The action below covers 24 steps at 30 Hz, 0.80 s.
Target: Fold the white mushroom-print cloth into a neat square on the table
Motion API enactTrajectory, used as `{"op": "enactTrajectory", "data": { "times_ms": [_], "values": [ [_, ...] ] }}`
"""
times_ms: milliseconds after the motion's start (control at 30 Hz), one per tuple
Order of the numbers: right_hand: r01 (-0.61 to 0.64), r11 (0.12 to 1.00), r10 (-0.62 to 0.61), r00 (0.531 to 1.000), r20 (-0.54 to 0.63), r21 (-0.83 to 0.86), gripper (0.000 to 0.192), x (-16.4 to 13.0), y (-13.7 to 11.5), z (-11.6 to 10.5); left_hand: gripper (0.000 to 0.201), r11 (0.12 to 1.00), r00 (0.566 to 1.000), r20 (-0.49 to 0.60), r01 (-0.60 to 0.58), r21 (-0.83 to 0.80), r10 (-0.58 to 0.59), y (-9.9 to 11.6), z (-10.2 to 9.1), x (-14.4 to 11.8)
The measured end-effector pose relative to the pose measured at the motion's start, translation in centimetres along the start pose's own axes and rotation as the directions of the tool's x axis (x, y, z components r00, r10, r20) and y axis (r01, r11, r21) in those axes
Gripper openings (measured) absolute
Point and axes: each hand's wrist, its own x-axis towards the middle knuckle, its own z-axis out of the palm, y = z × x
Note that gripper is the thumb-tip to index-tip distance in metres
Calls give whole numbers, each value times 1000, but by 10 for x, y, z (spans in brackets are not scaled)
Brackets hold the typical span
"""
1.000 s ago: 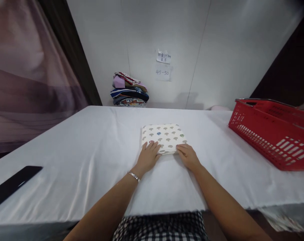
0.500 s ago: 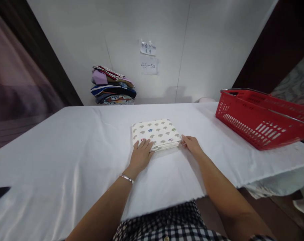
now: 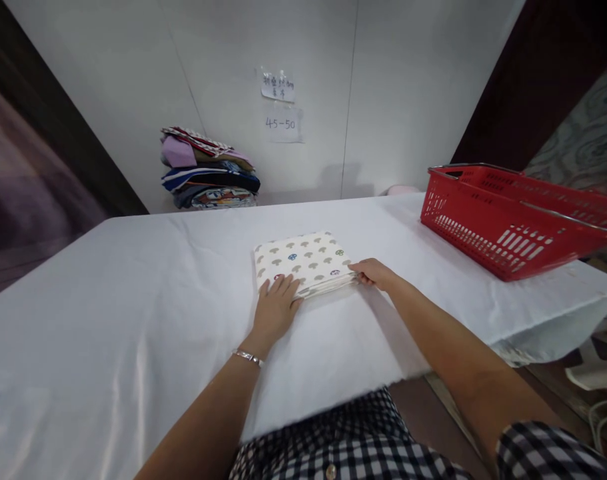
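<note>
L hand (image 3: 275,308) lies flat, released, on the folded mushroom-print cloth (image 3: 303,261) at frame centre. R hand (image 3: 374,272) pinches its right corner. Red basket (image 3: 508,210) sits upper right.

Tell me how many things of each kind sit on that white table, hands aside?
Folded cloth with mushroom print, under the left hand and touched at its corner by the right hand: 1
Red basket: 1
Stack of folded clothes by the wall: 1
Total on the table: 3
</note>
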Motion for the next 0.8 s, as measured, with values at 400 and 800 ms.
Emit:
{"op": "enactTrajectory", "data": {
  "times_ms": [400,800],
  "values": [
    [-16,971,6,999,-43,-239,30,-3,-5,1,48,1000,1000,27,-5,3,4,1,-2,-2],
    [-37,985,43,999,31,-171,25,-5,-14,2,43,999,999,35,5,41,-6,1,-6,-3]
  ]
}}
